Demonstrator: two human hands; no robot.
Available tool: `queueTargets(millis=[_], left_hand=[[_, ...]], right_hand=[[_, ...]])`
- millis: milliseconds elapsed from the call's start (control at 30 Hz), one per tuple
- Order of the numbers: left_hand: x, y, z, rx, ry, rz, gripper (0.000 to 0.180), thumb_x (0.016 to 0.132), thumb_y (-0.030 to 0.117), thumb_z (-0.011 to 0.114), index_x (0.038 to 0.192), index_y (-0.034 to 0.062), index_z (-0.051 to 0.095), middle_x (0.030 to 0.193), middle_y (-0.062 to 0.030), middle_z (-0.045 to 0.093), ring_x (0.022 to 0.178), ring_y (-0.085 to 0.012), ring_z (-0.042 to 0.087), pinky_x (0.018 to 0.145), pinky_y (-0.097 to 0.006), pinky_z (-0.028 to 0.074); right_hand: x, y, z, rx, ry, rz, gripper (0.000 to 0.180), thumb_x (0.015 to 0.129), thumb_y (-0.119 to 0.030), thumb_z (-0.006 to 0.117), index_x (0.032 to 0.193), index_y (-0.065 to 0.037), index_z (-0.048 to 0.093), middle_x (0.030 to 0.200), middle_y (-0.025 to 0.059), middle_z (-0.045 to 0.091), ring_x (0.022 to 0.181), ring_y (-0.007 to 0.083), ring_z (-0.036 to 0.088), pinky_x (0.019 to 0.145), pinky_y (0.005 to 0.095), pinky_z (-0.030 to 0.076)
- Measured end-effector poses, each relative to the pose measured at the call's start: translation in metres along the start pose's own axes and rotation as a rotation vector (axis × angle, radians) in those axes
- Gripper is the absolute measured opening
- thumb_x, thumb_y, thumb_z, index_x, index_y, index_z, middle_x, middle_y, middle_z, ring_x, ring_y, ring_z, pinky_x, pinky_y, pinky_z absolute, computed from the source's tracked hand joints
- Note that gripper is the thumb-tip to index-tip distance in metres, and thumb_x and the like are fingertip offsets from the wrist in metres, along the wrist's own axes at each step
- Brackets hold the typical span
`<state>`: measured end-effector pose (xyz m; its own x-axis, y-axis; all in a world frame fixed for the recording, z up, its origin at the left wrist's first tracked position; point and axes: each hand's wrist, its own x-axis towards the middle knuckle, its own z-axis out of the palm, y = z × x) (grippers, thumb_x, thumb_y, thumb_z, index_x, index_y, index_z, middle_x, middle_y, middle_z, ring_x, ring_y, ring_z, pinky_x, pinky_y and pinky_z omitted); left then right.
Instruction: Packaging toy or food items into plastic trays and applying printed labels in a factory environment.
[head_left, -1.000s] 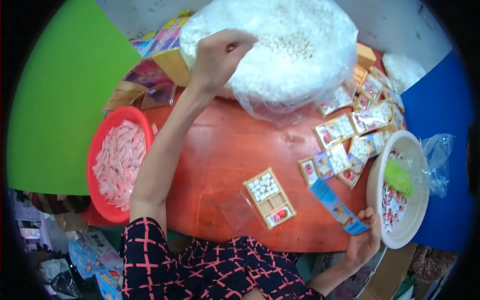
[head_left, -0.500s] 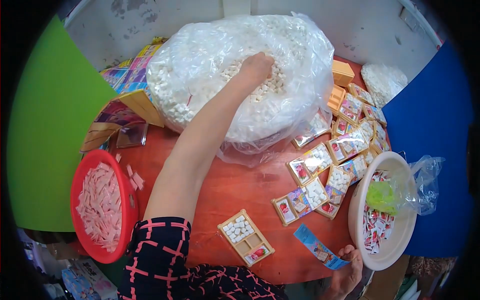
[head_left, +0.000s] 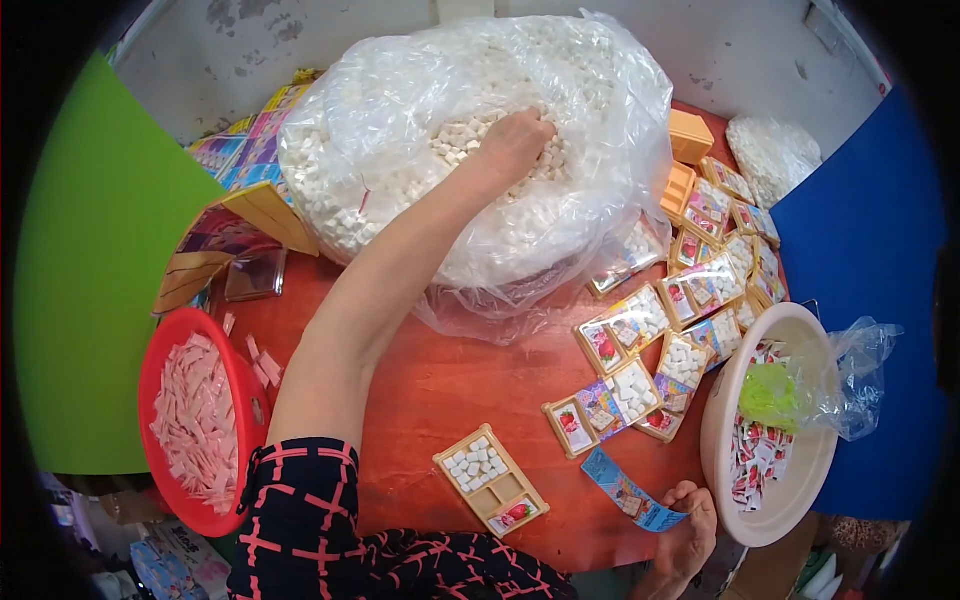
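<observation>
My left hand [head_left: 517, 146] reaches into a big clear plastic bag [head_left: 370, 110] of small white marshmallow cubes [head_left: 458, 138]. Its fingers are curled down among the cubes, and what they grip is partly hidden. At the lower right, my right hand [head_left: 688, 522] pinches the end of a blue printed paper strip [head_left: 632, 496]. Between my arms lies a tan compartment tray [head_left: 497, 491]. White cubes fill its larger upper section, a red-printed sachet [head_left: 516, 514] sits in a lower one, and a small section is bare.
Filled trays [head_left: 624, 325] with printed strips are piled at the right. A white basin [head_left: 720, 440] holds sachets and a clear bag. The red basin [head_left: 262, 400] at left holds pink sticks [head_left: 195, 415]. Orange empty trays [head_left: 678, 188] stand behind the pile.
My left hand stays in the bag and has shifted slightly. My right hand has moved a little left with the blue strip. The whole view has shifted slightly.
</observation>
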<state>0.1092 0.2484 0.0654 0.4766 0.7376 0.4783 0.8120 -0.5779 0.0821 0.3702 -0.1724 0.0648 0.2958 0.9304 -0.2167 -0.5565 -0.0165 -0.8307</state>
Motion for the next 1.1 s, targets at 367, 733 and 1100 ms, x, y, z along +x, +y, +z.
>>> queueTargets(millis=[367, 733, 1100], left_hand=[[0.003, -0.011, -0.027, -0.593, -0.103, -0.499, 0.019, 0.066, 0.004, 0.062, 0.084, 0.0011, 0.065, 0.078, -0.0130, 0.062, 0.074, -0.0220, 0.061, 0.063, -0.030, 0.048], [0.003, 0.002, -0.002, 0.174, -0.053, 0.052, 0.007, 0.068, 0.006, 0.055, 0.068, 0.0040, 0.062, 0.073, -0.0171, 0.061, 0.072, -0.0314, 0.060, 0.064, -0.039, 0.049], [-0.026, -0.013, -0.067, -1.206, -0.054, -0.670, 0.022, 0.075, 0.002, 0.062, 0.095, -0.0075, 0.060, 0.085, -0.0107, 0.062, 0.076, -0.0159, 0.060, 0.068, -0.024, 0.052]], right_hand=[[-0.003, -0.002, -0.005, 0.002, 0.018, 0.006, 0.018, 0.080, -0.016, 0.056, 0.078, -0.003, 0.043, 0.087, 0.0111, 0.047, 0.081, 0.0193, 0.046, 0.076, 0.0297, 0.039], [0.002, 0.003, -0.009, 0.025, 0.016, 0.028, 0.021, 0.080, -0.018, 0.058, 0.079, -0.003, 0.043, 0.088, 0.0104, 0.047, 0.081, 0.0187, 0.046, 0.074, 0.0291, 0.039], [-0.016, -0.002, -0.017, 0.071, -0.005, 0.018, 0.021, 0.079, -0.017, 0.058, 0.077, -0.004, 0.042, 0.089, 0.0109, 0.046, 0.081, 0.0186, 0.046, 0.074, 0.0292, 0.039]])
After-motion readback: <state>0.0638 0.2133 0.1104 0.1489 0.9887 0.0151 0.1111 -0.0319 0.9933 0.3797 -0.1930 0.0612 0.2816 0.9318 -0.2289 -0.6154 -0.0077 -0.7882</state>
